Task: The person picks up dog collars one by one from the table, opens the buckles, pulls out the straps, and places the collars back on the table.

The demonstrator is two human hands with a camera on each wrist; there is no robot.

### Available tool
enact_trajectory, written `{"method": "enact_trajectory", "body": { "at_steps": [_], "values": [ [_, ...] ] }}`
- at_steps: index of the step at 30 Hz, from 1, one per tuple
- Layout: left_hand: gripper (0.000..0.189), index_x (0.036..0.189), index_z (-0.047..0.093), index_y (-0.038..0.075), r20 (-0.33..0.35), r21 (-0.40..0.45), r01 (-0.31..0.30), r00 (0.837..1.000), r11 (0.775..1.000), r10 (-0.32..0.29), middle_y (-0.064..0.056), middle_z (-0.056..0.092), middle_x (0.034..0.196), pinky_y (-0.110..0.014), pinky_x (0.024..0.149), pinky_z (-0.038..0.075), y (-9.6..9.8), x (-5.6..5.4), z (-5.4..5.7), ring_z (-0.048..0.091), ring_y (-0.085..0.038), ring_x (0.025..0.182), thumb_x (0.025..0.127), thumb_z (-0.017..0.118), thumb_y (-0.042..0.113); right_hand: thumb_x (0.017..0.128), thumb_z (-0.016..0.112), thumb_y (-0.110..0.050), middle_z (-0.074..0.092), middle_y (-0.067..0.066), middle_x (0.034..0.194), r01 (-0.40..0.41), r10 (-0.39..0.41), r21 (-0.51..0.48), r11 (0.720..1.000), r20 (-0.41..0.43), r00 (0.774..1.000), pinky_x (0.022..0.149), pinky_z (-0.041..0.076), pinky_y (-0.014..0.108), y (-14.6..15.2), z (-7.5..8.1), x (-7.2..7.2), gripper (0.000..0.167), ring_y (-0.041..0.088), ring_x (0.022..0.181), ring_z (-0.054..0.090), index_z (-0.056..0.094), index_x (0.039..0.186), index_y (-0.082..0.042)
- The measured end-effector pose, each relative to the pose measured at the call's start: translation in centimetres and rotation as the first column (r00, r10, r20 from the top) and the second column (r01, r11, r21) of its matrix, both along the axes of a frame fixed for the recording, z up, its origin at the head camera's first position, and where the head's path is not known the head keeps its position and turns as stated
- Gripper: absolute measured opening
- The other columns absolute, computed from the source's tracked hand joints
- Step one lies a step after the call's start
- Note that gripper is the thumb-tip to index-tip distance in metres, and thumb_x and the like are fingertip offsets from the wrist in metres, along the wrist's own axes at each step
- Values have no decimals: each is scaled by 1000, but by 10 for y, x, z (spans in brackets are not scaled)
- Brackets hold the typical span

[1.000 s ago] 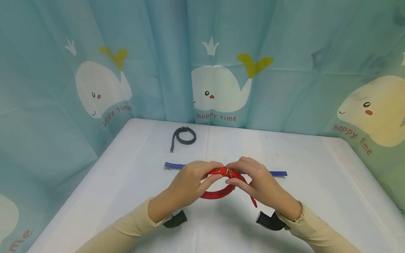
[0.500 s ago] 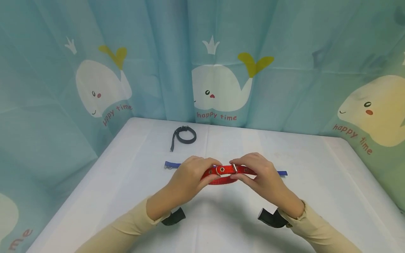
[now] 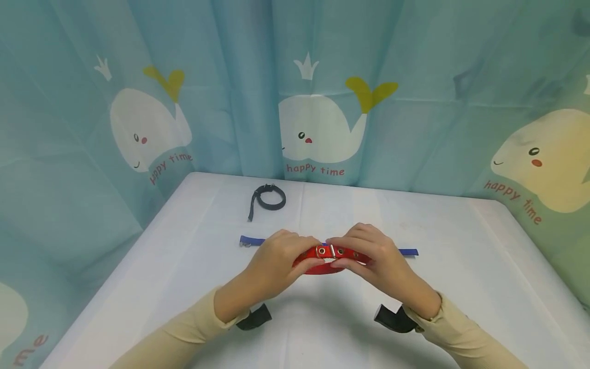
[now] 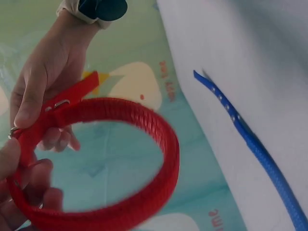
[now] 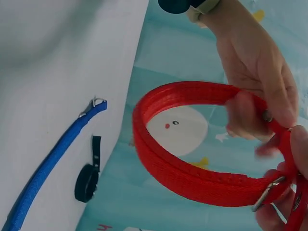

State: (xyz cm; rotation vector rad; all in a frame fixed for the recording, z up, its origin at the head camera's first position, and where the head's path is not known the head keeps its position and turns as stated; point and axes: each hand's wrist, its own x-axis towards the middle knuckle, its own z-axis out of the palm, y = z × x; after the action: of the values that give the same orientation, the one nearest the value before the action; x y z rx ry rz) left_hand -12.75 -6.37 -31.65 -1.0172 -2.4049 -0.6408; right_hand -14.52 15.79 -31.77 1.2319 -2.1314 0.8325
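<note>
While printed whales smile down from the blue curtain at 12 o'clock, a person in beige sleeves works a red collar held up over the white table, hub of the dial as seen from the person's seat. L hand, in from 8 o'clock, pinches the band btwn thumb and fingers near a metal ring; R hand, in from 4, has its own pinch on the far side of the silver buckle. So both hands are clamped on the one collar, fingertips close together. Band is looped round, w/ its loose tail showing by the R palm in the L wrist view. From where I stand, the step in hand is prob. fastening or adjusting the buckle; can't tell if the pin is seated. Next move, I'd say, calls for a steady L pinch while R tugs the tail snug, w/o twisting the band. A blue strap lies stretched out just beyond, approx. 9 to 3 o'clock, middle hidden; a coiled black collar sits farther off, btwn 10 and 11.
</note>
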Motion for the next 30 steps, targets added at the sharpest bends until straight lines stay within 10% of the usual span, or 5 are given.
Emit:
{"method": "enact_trajectory", "body": {
  "at_steps": [17, 30],
  "values": [
    [23, 105, 65, 14, 7, -20, 37, 999, 999, -37, 7, 71, 85, -24, 76, 48, 5, 0, 2, 62, -6, 74, 85, 69, 25, 93, 53, -34, 68, -1, 79, -55, 58, 41, 998, -89, 994, 81, 46, 24, -2, 2, -3, 29, 11, 72, 60, 66, 89, -8],
    [11, 80, 65, 20, -115, -132, -111, 989, 985, 96, 10, 60, 60, -20, 59, 36, 5, -2, 8, 43, -7, 55, 73, 72, 25, 96, 49, -32, 68, -2, 77, -1, 45, 175, 985, -249, 968, 70, 50, 27, -3, 5, -3, 33, 12, 71, 59, 70, 85, -9]
  ]
}}
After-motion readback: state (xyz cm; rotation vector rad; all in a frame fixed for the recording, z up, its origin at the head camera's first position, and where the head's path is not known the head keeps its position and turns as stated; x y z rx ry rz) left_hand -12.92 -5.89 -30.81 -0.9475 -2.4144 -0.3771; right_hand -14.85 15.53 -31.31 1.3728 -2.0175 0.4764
